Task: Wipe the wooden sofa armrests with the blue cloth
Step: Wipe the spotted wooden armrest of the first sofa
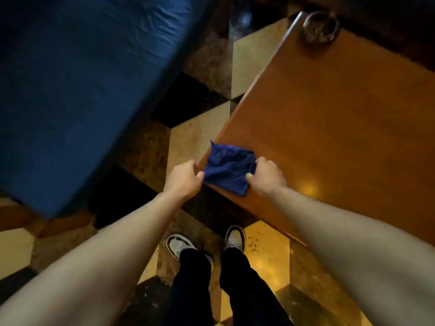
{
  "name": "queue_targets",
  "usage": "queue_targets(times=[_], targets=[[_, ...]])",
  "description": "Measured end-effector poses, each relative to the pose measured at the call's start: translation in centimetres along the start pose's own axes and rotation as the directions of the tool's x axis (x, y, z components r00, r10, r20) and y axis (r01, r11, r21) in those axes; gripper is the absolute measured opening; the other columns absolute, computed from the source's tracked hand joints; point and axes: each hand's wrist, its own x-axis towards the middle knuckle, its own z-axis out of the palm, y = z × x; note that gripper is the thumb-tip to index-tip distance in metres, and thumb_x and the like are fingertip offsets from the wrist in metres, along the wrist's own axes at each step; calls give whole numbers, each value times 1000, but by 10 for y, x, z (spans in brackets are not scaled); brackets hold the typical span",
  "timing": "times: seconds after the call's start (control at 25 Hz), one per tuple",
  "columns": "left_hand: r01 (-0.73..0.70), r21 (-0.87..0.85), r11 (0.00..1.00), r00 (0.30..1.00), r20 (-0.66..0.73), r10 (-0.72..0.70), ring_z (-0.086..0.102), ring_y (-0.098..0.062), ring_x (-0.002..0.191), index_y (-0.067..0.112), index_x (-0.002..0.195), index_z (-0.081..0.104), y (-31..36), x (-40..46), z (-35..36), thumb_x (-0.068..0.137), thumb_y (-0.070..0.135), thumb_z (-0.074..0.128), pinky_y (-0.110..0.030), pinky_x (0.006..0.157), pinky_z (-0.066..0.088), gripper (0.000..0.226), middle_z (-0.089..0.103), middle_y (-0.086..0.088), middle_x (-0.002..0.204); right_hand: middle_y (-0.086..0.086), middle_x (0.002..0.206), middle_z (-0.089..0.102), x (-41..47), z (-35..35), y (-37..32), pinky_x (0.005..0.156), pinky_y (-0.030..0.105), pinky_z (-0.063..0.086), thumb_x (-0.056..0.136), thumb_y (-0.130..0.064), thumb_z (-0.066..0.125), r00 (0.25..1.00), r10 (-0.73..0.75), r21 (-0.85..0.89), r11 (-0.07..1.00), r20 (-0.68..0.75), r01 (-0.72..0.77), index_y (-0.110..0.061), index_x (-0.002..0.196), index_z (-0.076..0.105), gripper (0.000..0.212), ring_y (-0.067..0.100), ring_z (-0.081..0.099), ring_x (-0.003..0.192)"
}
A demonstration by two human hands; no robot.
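Observation:
The blue cloth (227, 169) lies crumpled on the near left corner of a wooden table (329, 118). My left hand (184, 178) pinches the cloth's left edge just off the table's side. On the cloth's right edge my right hand (266, 176) grips it from above the tabletop. The sofa's blue seat cushion (70, 90) fills the upper left, with a strip of its wooden frame (21, 216) showing below the cushion at the left edge. No armrest is clearly in view.
A glass ashtray (320, 27) stands at the table's far corner. A narrow strip of patterned tile floor (186, 140) runs between sofa and table. My feet in white shoes (235, 237) stand on it close to the table's near edge.

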Motion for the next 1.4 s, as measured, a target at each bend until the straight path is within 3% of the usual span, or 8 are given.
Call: queue_targets(times=[0.24, 0.44, 0.6, 0.8, 0.92, 1.08, 1.28, 1.4], targets=[[145, -243, 959, 978, -109, -176, 66, -36, 111, 8, 120, 65, -22, 35, 69, 92, 36, 69, -39, 89, 49, 40, 73, -16, 115, 17, 130, 64, 19, 80, -10, 90, 45, 54, 89, -43, 76, 911, 313, 310, 924, -270, -225, -6, 142, 43, 72, 40, 64, 119], [256, -523, 813, 934, -83, -347, 70, -31, 105, 10, 121, 66, -12, 32, 73, 83, 27, 76, -40, 95, 55, 43, 76, -12, 110, 16, 112, 72, 27, 82, -16, 66, 35, 49, 85, -25, 82, 880, 467, 661, 689, -90, -298, 1, 119, 63, 47, 33, 72, 100], [389, -663, 639, 897, 114, -427, 74, -29, 87, 9, 91, 77, -18, 25, 55, 78, 25, 82, -44, 88, 62, 21, 77, -13, 97, 23, 105, 75, 13, 70, -32, 81, 54, 60, 84, -16, 73, 943, 332, 725, 655, -24, -212, 3, 100, 72, 25, 39, 72, 99], [415, -888, 198, 853, 304, -424, 62, -21, 71, 10, 69, 53, -65, -15, -14, 90, -2, 67, -37, 50, 61, 29, 59, -12, 78, 3, 94, 70, -29, 51, -116, 50, 30, 51, 95, -21, 59, 995, 92, 695, 713, 39, -93, -26, 90, 63, 8, 23, 68, 82], [349, -935, 62, 846, 286, -449, 64, -25, 73, 10, 69, 52, -107, -53, -68, 88, -9, 54, -37, 48, 59, 26, 58, -11, 76, 4, 98, 72, -67, 52, -184, 56, 32, 53, 96, -17, 59, 996, -68, 651, 759, 53, 17, -25, 92, 64, 10, 21, 69, 86], [189, -975, -121, 802, 224, -553, 57, -28, 63, 8, 67, 51, -189, -125, -165, 79, -16, 41, -48, 74, 55, 29, 55, -11, 71, 12, 98, 74, -146, 71, -303, 72, 43, 56, 91, -8, 59, 942, -328, 575, 786, 74, 228, -24, 87, 63, 16, 26, 69, 89], [-40, -967, -251, 709, 149, -689, 52, -28, 61, 8, 64, 51, -293, -229, -256, 69, -11, 41, -33, 61, 43, 22, 50, -13, 72, 11, 98, 74, -244, 112, -425, 85, 46, 59, 90, -8, 64, 822, -559, 485, 752, 109, 447, -15, 96, 67, 10, 32, 70, 96], [-168, -944, -286, 641, 116, -759, 58, -33, 74, 3, 75, 60, -352, -275, -292, 69, -11, 44, -39, 67, 45, 22, 56, -18, 82, 4, 107, 73, -289, 142, -482, 88, 42, 59, 91, -12, 65, 742, -648, 461, 719, 173, 520, -20, 107, 67, 18, 24, 69, 103]])
